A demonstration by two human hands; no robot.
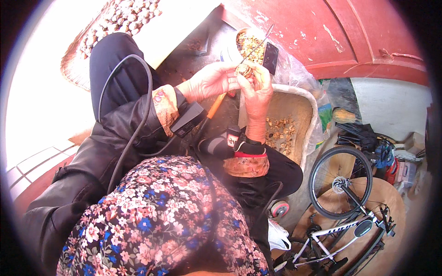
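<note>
While the right hand (258, 94) pinches a walnut (244, 70) between thumb and fingers, the one nut being worked looks partway through: it shows a wrinkled, broken-looking surface rather than a smooth whole shell, though how much kernel remains inside is too small to tell. The left hand (207, 83) brings its fingers, loosely curved and palm turned up, against the near-left side of the nut (whether they grip it or only steady it, I cannot tell). A thin metal pick (265, 37) slants up and away from the fingertips; which hand holds it is hidden. The walnut sits at the very tips of the right fingers, up and to the left of that palm, between the two hands. Just beyond, a round bowl (228, 54) holds plenty of pale kernel pieces (250, 44), so much picking seems done, with a dark phone (270, 58) at its right side. Nearer the right forearm, a shallow tub (314, 110) contains brown shell fragments (282, 132), more sign of finished nuts. An orange handle (215, 107) lies below the left wrist. Farther off, at upper left, a woven basket (68, 69) bears many whole-looking walnuts (126, 19), so by my judgement a good deal is left.
</note>
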